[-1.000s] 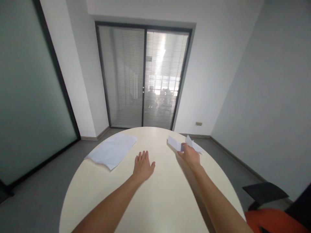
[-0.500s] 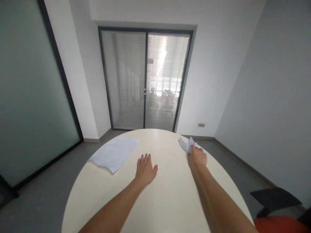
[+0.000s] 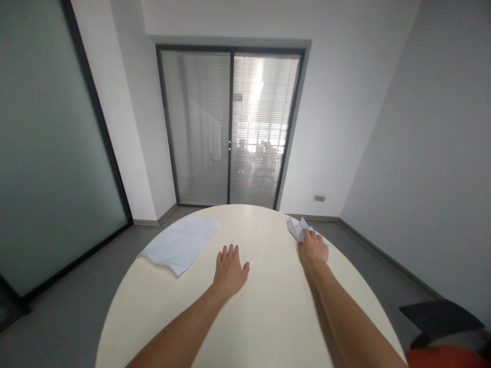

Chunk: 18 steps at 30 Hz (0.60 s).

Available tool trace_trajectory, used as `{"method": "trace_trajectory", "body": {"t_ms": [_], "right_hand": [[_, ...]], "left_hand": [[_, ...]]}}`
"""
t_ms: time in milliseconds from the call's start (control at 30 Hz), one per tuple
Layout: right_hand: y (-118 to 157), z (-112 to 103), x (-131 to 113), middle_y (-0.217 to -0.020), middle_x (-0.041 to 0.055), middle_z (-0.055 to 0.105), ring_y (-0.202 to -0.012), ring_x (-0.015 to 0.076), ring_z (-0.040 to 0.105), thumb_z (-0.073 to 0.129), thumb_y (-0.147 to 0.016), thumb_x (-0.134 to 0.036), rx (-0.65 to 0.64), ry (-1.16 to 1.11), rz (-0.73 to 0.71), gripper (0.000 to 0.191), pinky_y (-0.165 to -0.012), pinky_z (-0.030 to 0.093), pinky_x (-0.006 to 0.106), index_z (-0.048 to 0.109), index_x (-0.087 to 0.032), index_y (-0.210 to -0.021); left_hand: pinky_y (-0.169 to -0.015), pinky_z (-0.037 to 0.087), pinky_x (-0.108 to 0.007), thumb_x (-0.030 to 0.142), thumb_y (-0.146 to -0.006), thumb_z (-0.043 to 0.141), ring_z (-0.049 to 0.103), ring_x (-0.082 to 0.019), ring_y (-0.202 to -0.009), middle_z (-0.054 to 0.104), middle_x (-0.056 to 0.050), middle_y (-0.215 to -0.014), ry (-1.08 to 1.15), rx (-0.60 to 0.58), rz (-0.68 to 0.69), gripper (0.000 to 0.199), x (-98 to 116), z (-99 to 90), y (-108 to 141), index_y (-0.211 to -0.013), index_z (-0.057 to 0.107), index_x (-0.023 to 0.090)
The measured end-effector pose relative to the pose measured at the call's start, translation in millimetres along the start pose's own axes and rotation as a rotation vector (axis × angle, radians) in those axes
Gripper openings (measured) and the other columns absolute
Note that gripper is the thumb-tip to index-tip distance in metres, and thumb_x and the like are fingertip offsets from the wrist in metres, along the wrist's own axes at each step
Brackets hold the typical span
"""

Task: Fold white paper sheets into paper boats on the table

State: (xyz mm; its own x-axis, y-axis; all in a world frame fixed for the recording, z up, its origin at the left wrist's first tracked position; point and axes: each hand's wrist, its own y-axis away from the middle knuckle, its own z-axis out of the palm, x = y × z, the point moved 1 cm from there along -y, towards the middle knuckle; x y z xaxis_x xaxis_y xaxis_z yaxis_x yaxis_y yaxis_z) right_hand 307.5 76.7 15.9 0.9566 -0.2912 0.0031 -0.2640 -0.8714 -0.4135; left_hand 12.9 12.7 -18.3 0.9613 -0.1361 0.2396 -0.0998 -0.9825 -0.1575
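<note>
My right hand (image 3: 315, 246) is at the far right of the round table, its fingers curled over a crumpled white sheet of paper (image 3: 296, 231). Pointed folds of that paper stick up to the left of the fingers; the rest is hidden under the hand. My left hand (image 3: 230, 271) lies palm down near the middle of the table, fingers stretched forward and thumb apart, holding nothing. To its left rests a larger, lightly creased white sheet of paper (image 3: 182, 243), mostly flat and not touched by either hand.
The round cream table (image 3: 253, 327) curves away on both sides. At lower right stands a chair with a black armrest (image 3: 441, 317) and a red seat (image 3: 445, 356). Glass doors with blinds (image 3: 203, 128) are beyond the table, and a frosted glass panel (image 3: 49, 143) is at left.
The crumpled paper under my right hand has shifted slightly to the right, with the hand moving a little with it. My left hand and the larger sheet stay in place.
</note>
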Motion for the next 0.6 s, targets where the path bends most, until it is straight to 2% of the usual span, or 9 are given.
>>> {"method": "trace_trajectory", "body": {"t_ms": [200, 600], "right_hand": [[0.2, 0.5, -1.2, -0.12, 0.016, 0.058, -0.111, 0.028, 0.055, 0.054, -0.091, -0.024, 0.026, 0.003, 0.038, 0.036, -0.074, 0.048, 0.033, 0.051, -0.016, -0.125], [-0.4, 4.2, -0.7, -0.122, 0.0178, 0.058, -0.115, 0.0303, 0.05, 0.056, -0.09, -0.027, 0.045, -0.01, 0.038, 0.038, -0.078, 0.046, 0.034, 0.052, -0.013, -0.125]], "left_hand": [[-0.12, 0.015, -0.05, 0.051, -0.093, 0.035, 0.02, -0.034, -0.149, 0.028, -0.015, -0.16, 0.009, 0.008, 0.003, 0.071, -1.2, 2.2, -1.7, -0.151, 0.033, 0.009], [-0.12, 0.015, -0.05, 0.051, -0.093, 0.034, 0.019, -0.034, -0.149, 0.028, -0.015, -0.16, 0.006, 0.007, 0.004, 0.071, -1.1, 2.9, -1.9, -0.151, 0.034, 0.01]]}}
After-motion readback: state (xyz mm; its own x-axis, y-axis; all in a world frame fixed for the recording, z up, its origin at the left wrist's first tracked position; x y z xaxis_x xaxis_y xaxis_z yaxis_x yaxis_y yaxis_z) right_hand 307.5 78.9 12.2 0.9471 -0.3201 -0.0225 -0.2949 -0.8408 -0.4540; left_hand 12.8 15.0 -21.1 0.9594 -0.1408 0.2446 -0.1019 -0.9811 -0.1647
